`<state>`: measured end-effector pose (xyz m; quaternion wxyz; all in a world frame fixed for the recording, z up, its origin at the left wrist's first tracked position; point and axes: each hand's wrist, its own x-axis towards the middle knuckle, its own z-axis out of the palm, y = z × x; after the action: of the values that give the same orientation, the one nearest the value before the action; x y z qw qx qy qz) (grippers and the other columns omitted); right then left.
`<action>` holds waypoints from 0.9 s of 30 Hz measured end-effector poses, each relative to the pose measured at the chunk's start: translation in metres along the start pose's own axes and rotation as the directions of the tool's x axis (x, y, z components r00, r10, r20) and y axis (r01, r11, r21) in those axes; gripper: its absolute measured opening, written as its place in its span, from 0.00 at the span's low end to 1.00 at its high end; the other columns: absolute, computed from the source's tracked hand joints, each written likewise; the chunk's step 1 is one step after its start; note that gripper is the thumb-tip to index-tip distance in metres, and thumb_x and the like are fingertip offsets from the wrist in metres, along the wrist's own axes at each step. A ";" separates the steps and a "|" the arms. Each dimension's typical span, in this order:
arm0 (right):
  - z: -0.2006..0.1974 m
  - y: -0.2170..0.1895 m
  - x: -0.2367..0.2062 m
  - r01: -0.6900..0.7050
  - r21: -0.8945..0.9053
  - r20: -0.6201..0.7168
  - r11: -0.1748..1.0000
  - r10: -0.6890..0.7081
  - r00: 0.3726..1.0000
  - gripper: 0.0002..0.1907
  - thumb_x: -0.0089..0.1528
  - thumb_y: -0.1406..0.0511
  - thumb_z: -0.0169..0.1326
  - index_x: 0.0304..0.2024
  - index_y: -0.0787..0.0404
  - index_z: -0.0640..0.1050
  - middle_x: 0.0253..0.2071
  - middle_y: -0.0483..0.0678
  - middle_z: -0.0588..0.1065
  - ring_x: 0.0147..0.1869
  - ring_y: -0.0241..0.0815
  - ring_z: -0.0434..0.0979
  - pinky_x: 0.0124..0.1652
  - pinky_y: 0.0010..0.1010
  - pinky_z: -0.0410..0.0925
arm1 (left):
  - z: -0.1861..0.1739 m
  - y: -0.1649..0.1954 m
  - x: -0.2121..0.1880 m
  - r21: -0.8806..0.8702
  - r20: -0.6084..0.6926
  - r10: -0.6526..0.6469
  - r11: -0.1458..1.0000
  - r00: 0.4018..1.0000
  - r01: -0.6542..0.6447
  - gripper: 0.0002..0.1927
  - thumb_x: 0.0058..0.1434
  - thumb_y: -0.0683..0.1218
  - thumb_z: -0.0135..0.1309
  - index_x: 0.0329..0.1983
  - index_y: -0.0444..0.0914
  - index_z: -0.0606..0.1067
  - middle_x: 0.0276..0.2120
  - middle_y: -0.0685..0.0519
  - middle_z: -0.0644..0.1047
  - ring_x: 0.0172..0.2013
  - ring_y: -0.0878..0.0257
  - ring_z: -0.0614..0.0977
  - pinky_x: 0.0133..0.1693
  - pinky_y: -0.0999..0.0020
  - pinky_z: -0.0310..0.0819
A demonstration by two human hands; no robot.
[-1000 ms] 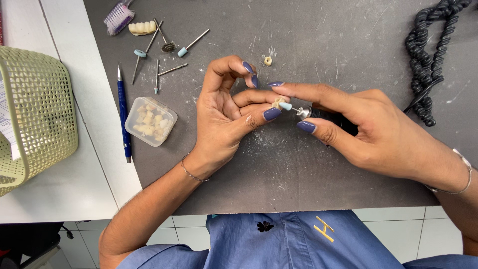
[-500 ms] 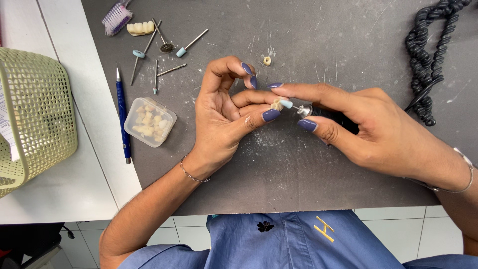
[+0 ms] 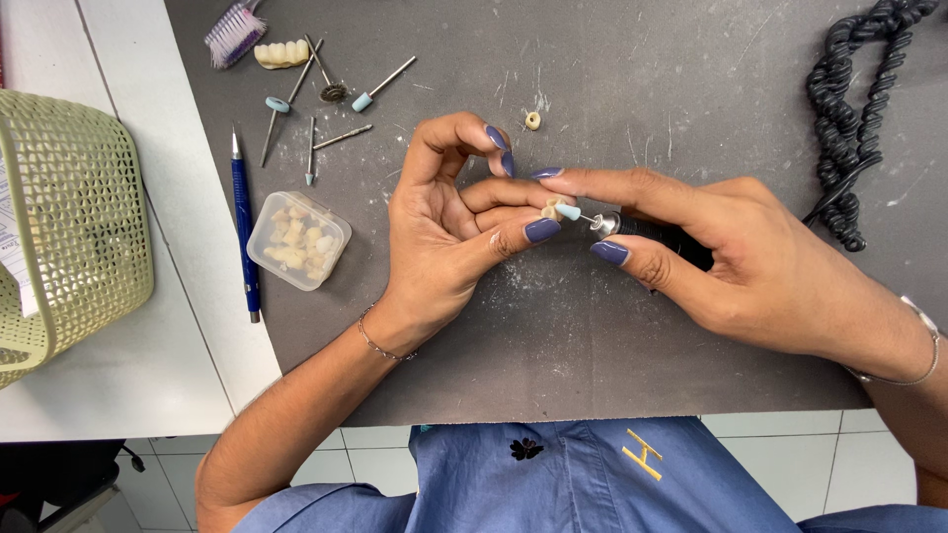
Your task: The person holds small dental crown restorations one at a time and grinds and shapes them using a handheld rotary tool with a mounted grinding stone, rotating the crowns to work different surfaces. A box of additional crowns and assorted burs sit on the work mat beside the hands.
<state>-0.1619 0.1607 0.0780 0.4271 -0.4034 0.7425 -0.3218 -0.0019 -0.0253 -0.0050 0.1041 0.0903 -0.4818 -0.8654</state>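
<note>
Now, polishing tip (image 3: 568, 211) against tooth (image 3: 550, 207)

Blue pen (image 3: 244, 229), clear box (image 3: 297, 240) (small teeth inside), green basket (image 3: 84, 212).

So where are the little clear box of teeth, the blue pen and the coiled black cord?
clear box (image 3: 296, 240), head view, on the middle of its lid.
blue pen (image 3: 244, 227), head view, on the middle of its barrel.
coiled black cord (image 3: 841, 118), head view, on the coils halfway along.
</note>
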 end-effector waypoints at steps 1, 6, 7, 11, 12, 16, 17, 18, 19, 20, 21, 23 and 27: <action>0.000 0.000 0.000 0.014 0.009 -0.002 1.000 -0.014 1.000 0.30 0.60 0.67 0.55 0.67 0.48 0.73 0.24 0.46 0.78 0.21 0.37 0.70 0.24 0.31 0.66 | 0.000 0.000 0.000 -0.004 0.002 -0.001 1.000 1.000 0.001 0.29 0.67 0.30 0.62 0.62 0.38 0.60 0.52 0.50 0.64 0.54 0.56 0.84 0.58 0.69 0.85; 0.000 0.001 0.001 0.027 0.008 -0.015 1.000 -0.027 1.000 0.28 0.61 0.67 0.55 0.66 0.48 0.74 0.26 0.46 0.79 0.22 0.37 0.72 0.24 0.30 0.66 | 0.001 -0.001 -0.001 -0.013 0.008 0.011 1.000 1.000 -0.011 0.28 0.67 0.29 0.62 0.61 0.37 0.61 0.52 0.50 0.64 0.54 0.57 0.83 0.61 0.69 0.83; 0.000 0.001 0.000 0.018 0.010 -0.017 1.000 -0.018 1.000 0.29 0.61 0.68 0.55 0.66 0.48 0.74 0.26 0.46 0.79 0.22 0.38 0.72 0.24 0.31 0.66 | 0.002 -0.001 -0.002 -0.014 0.009 0.008 1.000 1.000 -0.008 0.28 0.66 0.29 0.62 0.61 0.37 0.61 0.52 0.50 0.64 0.54 0.57 0.83 0.60 0.69 0.83; 0.003 0.001 -0.001 0.007 0.009 -0.020 1.000 -0.007 1.000 0.30 0.60 0.68 0.56 0.66 0.48 0.74 0.25 0.46 0.79 0.24 0.37 0.74 0.25 0.30 0.67 | 0.002 -0.001 -0.002 -0.001 0.010 -0.001 1.000 1.000 0.001 0.28 0.66 0.29 0.62 0.61 0.37 0.61 0.52 0.50 0.64 0.55 0.56 0.84 0.61 0.69 0.82; 0.003 0.000 -0.001 0.009 0.006 -0.021 1.000 -0.009 1.000 0.30 0.60 0.67 0.57 0.67 0.49 0.73 0.24 0.46 0.79 0.25 0.37 0.75 0.26 0.30 0.68 | 0.002 -0.001 -0.002 0.001 0.009 -0.002 1.000 1.000 0.002 0.28 0.66 0.28 0.62 0.61 0.37 0.61 0.52 0.50 0.64 0.55 0.56 0.84 0.61 0.69 0.82; 0.003 0.000 0.000 0.044 0.012 -0.053 0.999 -0.043 0.998 0.27 0.61 0.68 0.55 0.63 0.50 0.75 0.28 0.46 0.82 0.25 0.37 0.76 0.26 0.30 0.68 | 0.002 -0.002 -0.002 0.006 0.007 -0.005 1.000 1.000 0.005 0.29 0.65 0.28 0.63 0.61 0.37 0.61 0.53 0.50 0.64 0.54 0.57 0.83 0.60 0.70 0.83; 0.003 0.000 -0.001 0.076 0.007 -0.063 0.997 -0.075 0.995 0.26 0.61 0.68 0.55 0.63 0.52 0.75 0.30 0.47 0.82 0.26 0.37 0.77 0.26 0.30 0.69 | 0.002 -0.002 -0.002 0.012 0.007 -0.007 1.000 1.000 0.007 0.29 0.65 0.28 0.63 0.60 0.37 0.61 0.53 0.50 0.64 0.54 0.57 0.83 0.59 0.70 0.83; 0.003 0.000 -0.001 0.109 0.001 -0.072 0.994 -0.108 0.991 0.25 0.61 0.69 0.55 0.62 0.53 0.74 0.31 0.47 0.82 0.27 0.37 0.78 0.27 0.30 0.69 | 0.002 -0.002 -0.001 0.017 0.008 -0.008 1.000 1.000 0.008 0.29 0.65 0.28 0.63 0.60 0.37 0.61 0.53 0.50 0.64 0.54 0.57 0.83 0.59 0.70 0.83; 0.003 0.000 0.000 0.074 -0.001 -0.059 0.997 -0.074 0.996 0.26 0.61 0.68 0.56 0.63 0.52 0.74 0.29 0.47 0.82 0.27 0.37 0.78 0.27 0.30 0.69 | 0.002 -0.002 -0.001 0.023 0.007 -0.007 1.000 1.000 0.007 0.29 0.65 0.28 0.63 0.60 0.37 0.61 0.53 0.50 0.64 0.54 0.57 0.83 0.59 0.70 0.83; 0.003 0.000 -0.001 0.039 -0.003 -0.045 0.999 -0.039 0.998 0.26 0.61 0.67 0.56 0.64 0.51 0.74 0.28 0.47 0.81 0.27 0.38 0.78 0.27 0.30 0.70 | 0.002 -0.002 -0.001 0.030 0.007 -0.007 1.000 1.000 0.007 0.29 0.65 0.28 0.63 0.60 0.37 0.61 0.53 0.50 0.64 0.54 0.57 0.83 0.59 0.70 0.83; 0.004 0.000 -0.001 0.002 -0.006 -0.032 1.000 -0.002 0.999 0.27 0.62 0.66 0.57 0.64 0.50 0.74 0.26 0.47 0.81 0.27 0.38 0.78 0.28 0.30 0.70 | 0.003 -0.002 -0.001 0.023 0.005 -0.008 1.000 1.000 0.008 0.29 0.65 0.28 0.63 0.60 0.37 0.61 0.53 0.50 0.64 0.54 0.57 0.83 0.59 0.70 0.83; 0.004 0.000 0.000 0.072 0.005 -0.058 0.997 -0.071 0.996 0.25 0.61 0.67 0.56 0.63 0.53 0.74 0.29 0.47 0.82 0.29 0.38 0.79 0.28 0.30 0.70 | 0.003 -0.001 -0.001 0.016 0.002 -0.012 1.000 1.000 0.012 0.29 0.65 0.28 0.63 0.60 0.37 0.61 0.52 0.50 0.64 0.53 0.57 0.84 0.58 0.71 0.84; 0.005 -0.001 0.000 0.061 0.003 -0.065 0.998 -0.061 0.996 0.24 0.63 0.67 0.55 0.63 0.52 0.75 0.30 0.47 0.82 0.29 0.39 0.79 0.28 0.30 0.70 | 0.004 -0.001 0.000 0.029 -0.002 -0.016 0.999 1.000 0.016 0.30 0.64 0.28 0.62 0.61 0.38 0.62 0.52 0.50 0.64 0.53 0.57 0.84 0.58 0.70 0.84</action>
<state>-0.1572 0.1601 0.0764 0.3939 -0.4141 0.7424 -0.3496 -0.0030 -0.0216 -0.0043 0.0965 0.0965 -0.4935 -0.8590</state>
